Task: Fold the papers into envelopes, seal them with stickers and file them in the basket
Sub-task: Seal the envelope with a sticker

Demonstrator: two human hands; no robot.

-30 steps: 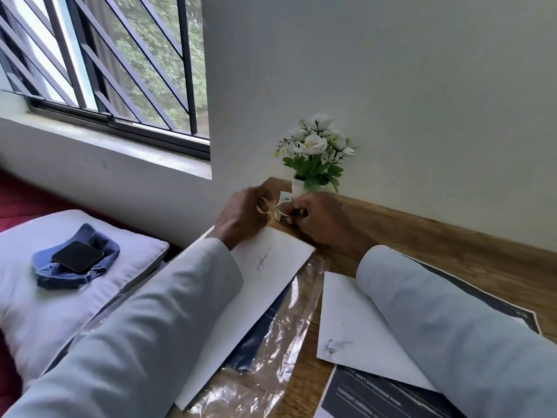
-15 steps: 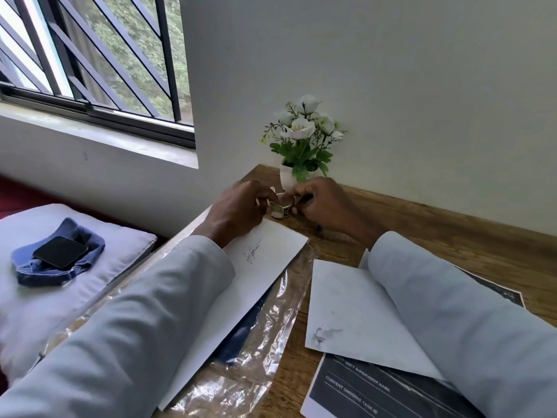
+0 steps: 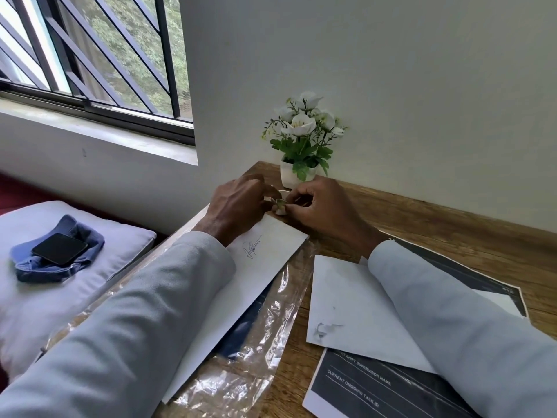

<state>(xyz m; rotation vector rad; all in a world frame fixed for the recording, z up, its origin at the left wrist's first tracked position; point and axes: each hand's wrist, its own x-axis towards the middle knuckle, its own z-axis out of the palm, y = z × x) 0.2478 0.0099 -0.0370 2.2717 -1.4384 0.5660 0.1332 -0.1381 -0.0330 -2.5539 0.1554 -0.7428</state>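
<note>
Sticker (image 3: pixel 280 203) sits pinched between both hands' fingers, left hand (image 3: pixel 238 206) and right hand (image 3: pixel 319 206), just above the folded paper's (image 3: pixel 271 251) far end on the desk (image 3: pixel 422 224), near the flowerpot (image 3: pixel 291 176).

My folded white envelope (image 3: pixel 265 267) lies flat at twelve o'clock, signature up, pointing toward one o'clock. A small sticker (image 3: pixel 280 203) sits at its far end. Another white sheet (image 3: pixel 346 300) lies at three o'clock.
</note>
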